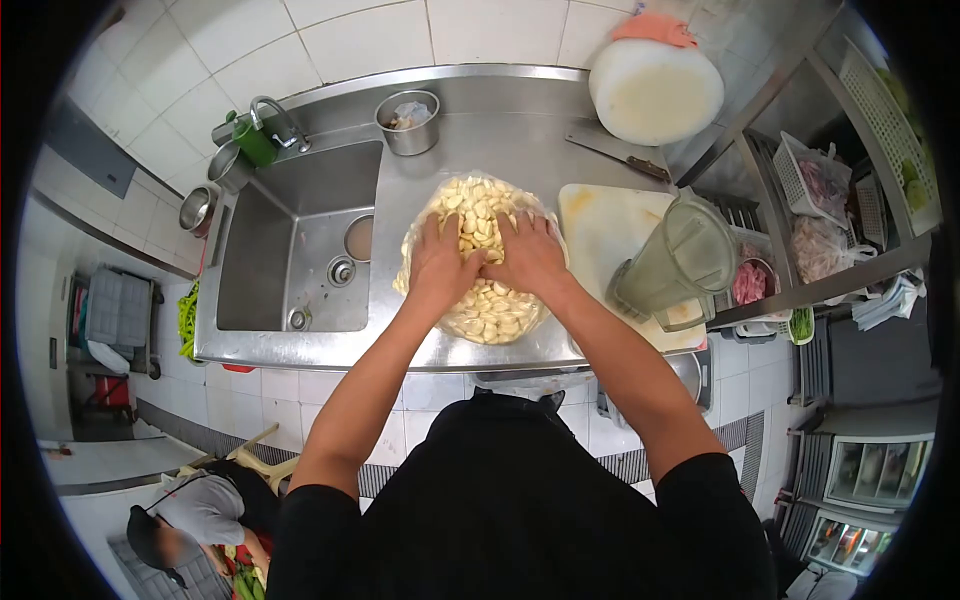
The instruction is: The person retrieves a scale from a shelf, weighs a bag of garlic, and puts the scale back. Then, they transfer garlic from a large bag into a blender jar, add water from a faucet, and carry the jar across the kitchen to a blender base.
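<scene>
A clear plastic bag [545, 210] full of peeled garlic cloves [487, 312] sits on the steel counter in front of me. My left hand [441, 265] rests on the left side of the garlic, with its fingers stretched out away from me. On the other side lies my right hand [527, 255], its fingers also stretched out and apart. Both thumbs point inward and nearly meet over the middle of the cloves. Some fingertips are partly hidden among the garlic and the plastic.
Left of the bag is a steel sink [265, 235] with a faucet [280, 118]. A metal pot [408, 122] stands behind. To the right are a cutting board [590, 215], a blender jug [680, 250] and a knife [620, 156]. Another person [205, 510] is at lower left.
</scene>
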The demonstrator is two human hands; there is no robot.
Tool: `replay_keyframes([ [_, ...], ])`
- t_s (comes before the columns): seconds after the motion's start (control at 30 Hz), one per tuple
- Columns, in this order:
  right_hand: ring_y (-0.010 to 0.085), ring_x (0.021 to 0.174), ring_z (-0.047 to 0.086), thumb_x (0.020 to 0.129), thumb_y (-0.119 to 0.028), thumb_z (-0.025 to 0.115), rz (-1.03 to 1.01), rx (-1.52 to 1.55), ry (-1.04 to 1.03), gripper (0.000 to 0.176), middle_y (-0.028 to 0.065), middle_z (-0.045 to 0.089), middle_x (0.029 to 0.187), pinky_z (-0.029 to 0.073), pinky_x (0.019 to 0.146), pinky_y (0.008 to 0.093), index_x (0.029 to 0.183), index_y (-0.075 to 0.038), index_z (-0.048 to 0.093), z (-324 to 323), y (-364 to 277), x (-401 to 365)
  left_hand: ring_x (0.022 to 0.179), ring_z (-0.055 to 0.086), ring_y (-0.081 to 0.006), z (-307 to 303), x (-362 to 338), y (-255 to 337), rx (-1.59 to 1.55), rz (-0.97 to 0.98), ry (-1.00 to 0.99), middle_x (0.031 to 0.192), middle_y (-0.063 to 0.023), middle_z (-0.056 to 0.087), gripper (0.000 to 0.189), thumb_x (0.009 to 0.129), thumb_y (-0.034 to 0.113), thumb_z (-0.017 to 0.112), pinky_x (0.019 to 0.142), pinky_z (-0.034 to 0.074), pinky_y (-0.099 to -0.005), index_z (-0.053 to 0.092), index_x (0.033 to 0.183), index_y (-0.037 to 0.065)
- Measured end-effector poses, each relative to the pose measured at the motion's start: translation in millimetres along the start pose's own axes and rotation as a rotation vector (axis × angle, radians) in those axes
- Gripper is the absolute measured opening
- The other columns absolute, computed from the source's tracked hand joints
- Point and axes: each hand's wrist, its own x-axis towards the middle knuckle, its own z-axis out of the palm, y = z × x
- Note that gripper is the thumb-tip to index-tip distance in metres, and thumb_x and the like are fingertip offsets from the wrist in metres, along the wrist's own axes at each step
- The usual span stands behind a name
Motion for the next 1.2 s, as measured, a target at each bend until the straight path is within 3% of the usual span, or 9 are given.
replay_keyframes([
  [0.1, 0.0443, 0.134, 0.035, 0.069, -0.062, 0.073, -0.016, 0.016, -0.007, 0.102, 0.0264, 0.039, 0.145, 0.033, 0.111, 0.0443, 0.144, -0.003, 0.038, 8.4, 2.6, 5.4, 0.13, 0.036, -0.0521, 12.8, 23.7, 11.9, 0.233, -0.112, -0.048, 0.147, -0.0266, 0.031, 0.077, 0.087, 0.047, 0.06, 0.107, 0.035, -0.0512, 0.037, 0.144, 0.002],
  [0.2, 0.0439, 0.132, 0.039, 0.067, -0.062, 0.074, -0.029, 0.065, -0.043, 0.103, 0.0265, 0.039, 0.145, 0.035, 0.11, 0.0443, 0.144, -0.004, 0.039, -2.9, 1.9, -7.7, 0.133, 0.032, -0.0516, 1.6, 29.1, 18.8, 0.105, -0.191, -0.233, 0.147, -0.0283, 0.03, 0.075, 0.087, 0.048, 0.059, 0.109, 0.032, -0.0506, 0.037, 0.145, 0.005],
  [0.33, 0.0421, 0.127, 0.045, 0.066, -0.061, 0.075, -0.005, 0.041, -0.006, 0.101, 0.0262, 0.04, 0.144, 0.039, 0.107, 0.0437, 0.142, -0.005, 0.041, -1.5, 4.4, -15.7, 0.133, 0.031, -0.051, -1.5, 18.9, 5.6, 0.034, -0.205, -0.269, 0.147, -0.031, 0.027, 0.071, 0.088, 0.046, 0.058, 0.109, 0.031, -0.0515, 0.039, 0.144, 0.006],
  [0.4, 0.0417, 0.125, 0.047, 0.067, -0.06, 0.075, 0.017, 0.065, -0.039, 0.099, 0.0257, 0.042, 0.142, 0.04, 0.105, 0.0437, 0.142, -0.004, 0.042, -5.1, -3.3, -8.2, 0.133, 0.033, -0.0495, 11.2, 22.2, 7.7, 0.134, -0.215, -0.094, 0.143, -0.0325, 0.032, 0.068, 0.089, 0.049, 0.055, 0.109, 0.031, -0.0507, 0.042, 0.142, 0.008],
  [0.67, 0.0398, 0.119, 0.052, 0.067, -0.056, 0.076, -0.037, 0.085, 0.037, 0.093, 0.0225, 0.05, 0.131, 0.046, 0.097, 0.0442, 0.137, -0.002, 0.047, 6.9, 9.8, -15.6, 0.129, 0.038, -0.0494, 3.2, 17.5, 3.2, -0.076, -0.244, -0.163, 0.14, -0.0311, 0.036, 0.064, 0.09, 0.05, 0.053, 0.107, 0.033, -0.0522, 0.046, 0.139, 0.01],
  [0.97, 0.0412, 0.113, 0.054, 0.065, -0.05, 0.08, 0.04, 0.18, -0.123, 0.09, 0.0208, 0.047, 0.133, 0.048, 0.094, 0.0452, 0.139, -0.01, 0.047, -9.1, -6.2, -14.0, 0.126, 0.042, -0.0471, 18.4, 10.8, 17.4, -0.016, -0.251, -0.001, 0.135, -0.0285, 0.044, 0.056, 0.09, 0.047, 0.055, 0.105, 0.035, -0.0506, 0.053, 0.134, 0.011],
  [1.03, 0.0405, 0.109, 0.056, 0.064, -0.046, 0.081, 0.0, 0.165, 0.027, 0.091, 0.0195, 0.048, 0.13, 0.05, 0.09, 0.0444, 0.14, -0.01, 0.045, 1.0, -4.6, -17.2, 0.125, 0.044, -0.0458, 25.8, 10.0, 18.1, -0.012, -0.254, 0.038, 0.134, -0.0273, 0.045, 0.055, 0.09, 0.045, 0.055, 0.105, 0.036, -0.0492, 0.054, 0.133, 0.011],
  [1.1, 0.0405, 0.108, 0.057, 0.064, -0.044, 0.081, 0.026, 0.161, -0.005, 0.091, 0.0194, 0.049, 0.129, 0.051, 0.09, 0.0444, 0.141, -0.01, 0.043, -0.7, -9.5, -10.7, 0.124, 0.045, -0.0444, 30.3, 14.7, 17.5, -0.006, -0.234, 0.085, 0.133, -0.0262, 0.047, 0.053, 0.091, 0.044, 0.056, 0.104, 0.037, -0.0479, 0.056, 0.131, 0.01],
  [1.2, 0.04, 0.106, 0.058, 0.064, -0.041, 0.081, 0.049, 0.169, -0.033, 0.092, 0.0185, 0.05, 0.127, 0.051, 0.088, 0.0442, 0.142, -0.01, 0.041, -7.6, -9.4, -6.5, 0.12, 0.048, -0.0454, 31.4, 22.2, 22.5, -0.223, -0.3, 0.088, 0.133, -0.0284, 0.046, 0.051, 0.089, 0.042, 0.056, 0.103, 0.038, -0.0482, 0.058, 0.129, 0.009],
])
